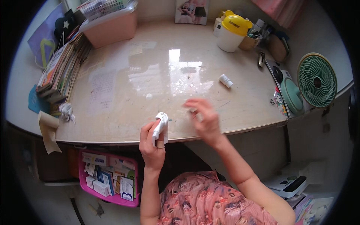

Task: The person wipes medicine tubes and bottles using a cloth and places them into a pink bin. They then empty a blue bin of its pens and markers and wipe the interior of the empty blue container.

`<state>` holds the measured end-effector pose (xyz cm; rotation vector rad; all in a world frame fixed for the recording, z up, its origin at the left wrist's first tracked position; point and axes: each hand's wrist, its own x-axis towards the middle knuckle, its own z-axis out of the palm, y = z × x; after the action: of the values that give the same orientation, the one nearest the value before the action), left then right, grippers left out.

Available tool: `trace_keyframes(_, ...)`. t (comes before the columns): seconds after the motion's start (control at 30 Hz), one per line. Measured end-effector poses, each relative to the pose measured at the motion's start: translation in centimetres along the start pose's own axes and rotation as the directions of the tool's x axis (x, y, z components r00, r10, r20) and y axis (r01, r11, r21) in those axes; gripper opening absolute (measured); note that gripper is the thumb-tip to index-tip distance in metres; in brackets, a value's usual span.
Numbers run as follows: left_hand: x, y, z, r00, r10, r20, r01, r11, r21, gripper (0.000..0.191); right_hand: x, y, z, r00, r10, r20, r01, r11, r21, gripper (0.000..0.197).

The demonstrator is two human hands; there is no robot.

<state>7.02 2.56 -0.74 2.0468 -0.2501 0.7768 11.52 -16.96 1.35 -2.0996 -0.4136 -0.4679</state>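
Note:
My left hand [152,150] pinches a folded white tissue or cloth [161,125] just over the front edge of the desk [157,104]. A tan band [160,144], perhaps an adhesive bandage, shows at one of its fingers below the white fold. To the right, my right hand [205,119] hovers above the desk edge, blurred, its fingers curled. Something small and pale shows among those fingers, but the blur hides what it is and whether it is held. Beyond it a small white bottle [225,81] lies on its side.
A pink drug-box basket [109,202] is below the desk at left. Books [63,67], crumpled tissue [66,111] and a tan strip roll [48,128] line the left side. A pink bin [112,31], yellow-lidded container [232,36] and green fan [317,81] stand farther around.

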Motion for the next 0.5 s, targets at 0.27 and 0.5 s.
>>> trace_keyframes(0.27,1.2,-0.9,1.7,0.963,-0.233,0.134,0.248,0.962,-0.111,0.017,2.9,10.8,-7.6,0.938,0.149,-0.311,-0.310,0.764,-0.566,0.049)
trace_keyframes(0.5,1.0,-0.8,1.7,0.964,-0.247,0.101,0.256,0.962,-0.098,0.019,4.0,9.6,-6.4,0.971,0.139,-0.193,-0.227,0.785,-0.576,0.042)
